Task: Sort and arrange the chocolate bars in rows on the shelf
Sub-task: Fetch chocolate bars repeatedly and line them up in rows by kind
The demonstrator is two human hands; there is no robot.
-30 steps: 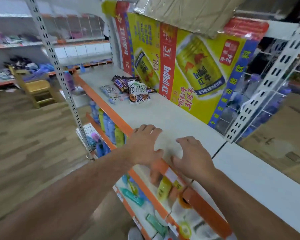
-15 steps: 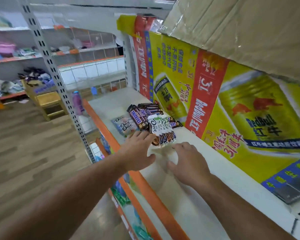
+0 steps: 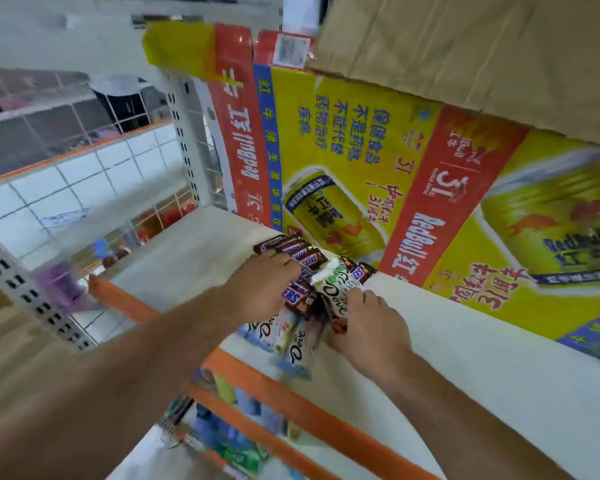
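A loose pile of chocolate bars lies on the white shelf [image 3: 482, 368] against the back panel. Brown Snickers bars [image 3: 289, 247] lie at the far side, with more Snickers [image 3: 294, 294] in the middle. A white-green Dove pack [image 3: 329, 288] lies on top, and pale blue Dove packs [image 3: 291, 346] sit near the orange front edge [image 3: 291, 405]. My left hand [image 3: 262, 289] rests on the Snickers with its fingers stretched over them. My right hand [image 3: 371, 327] touches the white-green Dove pack with its fingertips. The bars under both hands are partly hidden.
A yellow-red Red Bull cardboard panel [image 3: 361, 143] forms the shelf's back. Brown cardboard [image 3: 465, 50] hangs overhead. A perforated upright post [image 3: 32, 292] stands at the left. Bottles and tubes [image 3: 243, 407] fill the lower shelves. The white shelf stretches right of the pile.
Both hands moved from the shelf's front edge forward and left onto the pile of bars. The view came much closer to the pile.
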